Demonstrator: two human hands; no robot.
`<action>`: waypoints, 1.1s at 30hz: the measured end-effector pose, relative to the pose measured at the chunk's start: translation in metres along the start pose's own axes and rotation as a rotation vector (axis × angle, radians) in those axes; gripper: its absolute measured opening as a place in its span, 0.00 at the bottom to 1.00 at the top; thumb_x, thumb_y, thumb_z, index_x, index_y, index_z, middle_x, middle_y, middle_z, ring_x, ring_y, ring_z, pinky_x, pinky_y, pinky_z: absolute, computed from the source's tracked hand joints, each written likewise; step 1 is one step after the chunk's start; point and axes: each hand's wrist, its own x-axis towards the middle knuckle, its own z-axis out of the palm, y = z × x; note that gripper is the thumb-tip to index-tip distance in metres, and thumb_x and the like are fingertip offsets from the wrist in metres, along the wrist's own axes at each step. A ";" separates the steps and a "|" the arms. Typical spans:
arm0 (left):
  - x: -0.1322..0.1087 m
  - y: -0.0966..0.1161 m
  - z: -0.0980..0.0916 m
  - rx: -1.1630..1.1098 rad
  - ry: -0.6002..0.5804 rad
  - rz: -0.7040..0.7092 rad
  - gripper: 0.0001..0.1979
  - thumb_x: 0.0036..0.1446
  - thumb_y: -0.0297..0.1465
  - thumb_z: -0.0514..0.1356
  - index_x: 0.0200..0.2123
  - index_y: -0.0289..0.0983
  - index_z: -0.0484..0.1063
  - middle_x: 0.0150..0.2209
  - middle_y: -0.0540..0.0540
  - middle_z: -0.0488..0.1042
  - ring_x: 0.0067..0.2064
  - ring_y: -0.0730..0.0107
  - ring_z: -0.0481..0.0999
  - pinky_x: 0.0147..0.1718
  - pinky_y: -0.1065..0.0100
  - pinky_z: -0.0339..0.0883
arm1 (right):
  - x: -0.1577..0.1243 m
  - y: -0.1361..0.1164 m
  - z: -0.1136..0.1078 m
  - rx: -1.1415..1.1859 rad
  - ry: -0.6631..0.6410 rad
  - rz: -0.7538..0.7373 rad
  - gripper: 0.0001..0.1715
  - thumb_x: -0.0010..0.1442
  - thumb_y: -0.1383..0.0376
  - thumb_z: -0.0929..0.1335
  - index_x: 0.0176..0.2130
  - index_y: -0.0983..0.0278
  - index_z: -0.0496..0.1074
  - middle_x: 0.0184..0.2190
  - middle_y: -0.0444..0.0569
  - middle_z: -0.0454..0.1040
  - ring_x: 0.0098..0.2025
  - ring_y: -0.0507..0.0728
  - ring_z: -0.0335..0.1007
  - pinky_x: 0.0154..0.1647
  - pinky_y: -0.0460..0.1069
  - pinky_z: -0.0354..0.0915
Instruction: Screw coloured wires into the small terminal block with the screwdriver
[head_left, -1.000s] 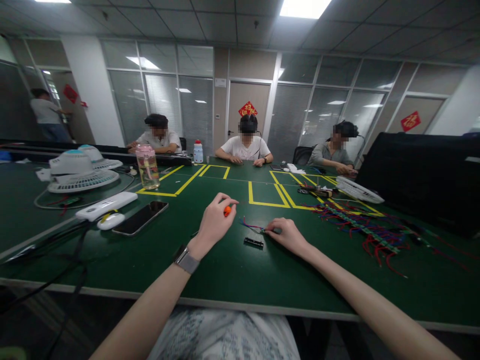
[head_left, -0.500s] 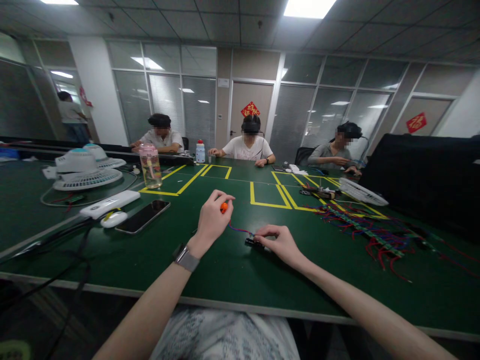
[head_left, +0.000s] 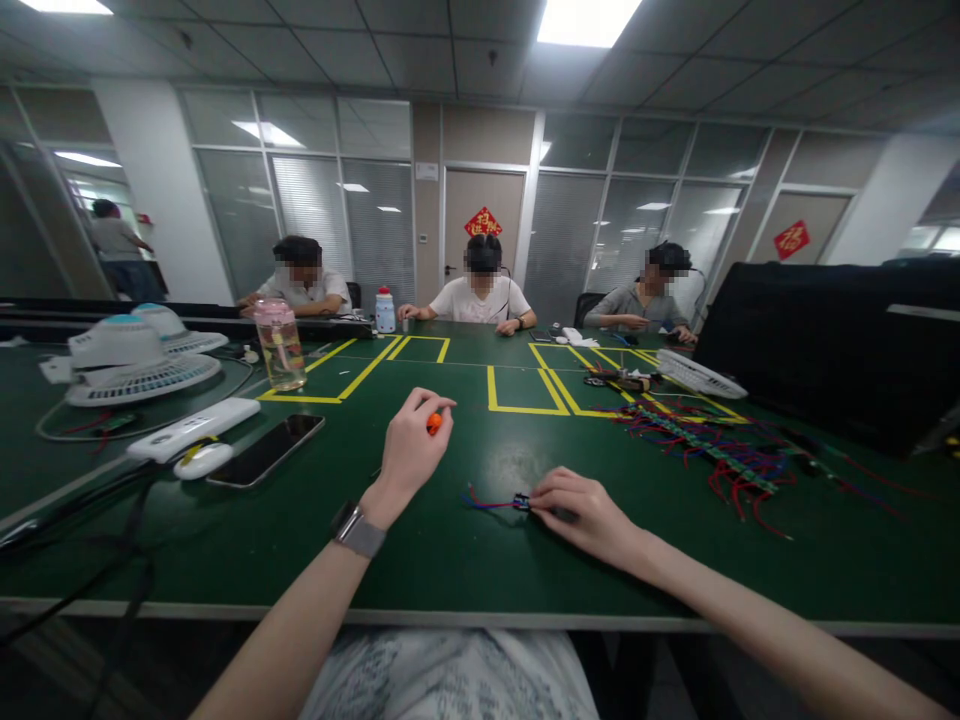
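My left hand (head_left: 414,445) is closed around a tool with a rounded orange end (head_left: 433,424), which looks like a screwdriver handle. Most of that tool is hidden by the palm and fingers. To its right, my right hand (head_left: 577,508) pinches a small black part (head_left: 520,502) between thumb and fingertips, low over the green table. A red and a blue wire (head_left: 491,505) run left from this part, their free ends lying apart from my left hand. The fingers cover much of the black part, so its exact kind cannot be made out.
On the right lies a row of small green circuit boards (head_left: 705,452) with many red and blue wires. A phone (head_left: 266,452), white power strip (head_left: 193,428), bottle (head_left: 279,345) and fans (head_left: 142,360) stand left. A black monitor (head_left: 817,350) is far right. Several people sit opposite.
The wires, earlier stretching up toward my left hand, now lie leftward with their ends free. My right hand has drawn the black part slightly nearer and turned it. The view has swung right.
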 end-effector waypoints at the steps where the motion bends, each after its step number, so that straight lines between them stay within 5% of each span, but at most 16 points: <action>1: 0.000 0.000 0.000 -0.003 -0.004 0.000 0.11 0.59 0.30 0.52 0.38 0.37 0.74 0.40 0.47 0.69 0.38 0.70 0.73 0.40 0.68 0.69 | -0.011 0.001 -0.008 -0.014 0.014 0.033 0.09 0.61 0.67 0.64 0.37 0.60 0.75 0.34 0.50 0.78 0.38 0.55 0.73 0.40 0.51 0.70; 11: -0.002 0.002 0.004 -0.019 -0.036 0.004 0.11 0.60 0.31 0.52 0.38 0.37 0.73 0.40 0.46 0.69 0.38 0.70 0.73 0.39 0.67 0.69 | -0.118 0.033 -0.085 -0.299 0.278 0.412 0.11 0.55 0.57 0.68 0.31 0.58 0.79 0.33 0.50 0.80 0.35 0.60 0.78 0.36 0.51 0.75; 21: -0.002 0.000 0.004 -0.002 0.001 0.033 0.10 0.59 0.30 0.52 0.37 0.38 0.74 0.39 0.47 0.69 0.38 0.69 0.73 0.39 0.67 0.68 | -0.118 0.044 -0.090 -0.199 0.361 0.745 0.19 0.48 0.49 0.69 0.29 0.61 0.80 0.33 0.50 0.81 0.38 0.65 0.78 0.46 0.55 0.73; 33: -0.003 0.002 0.003 0.004 -0.031 0.020 0.10 0.60 0.31 0.52 0.38 0.38 0.73 0.40 0.47 0.69 0.38 0.69 0.73 0.38 0.66 0.69 | -0.123 0.047 -0.089 -0.334 0.275 0.689 0.15 0.51 0.53 0.68 0.30 0.59 0.80 0.33 0.47 0.81 0.36 0.61 0.78 0.43 0.53 0.74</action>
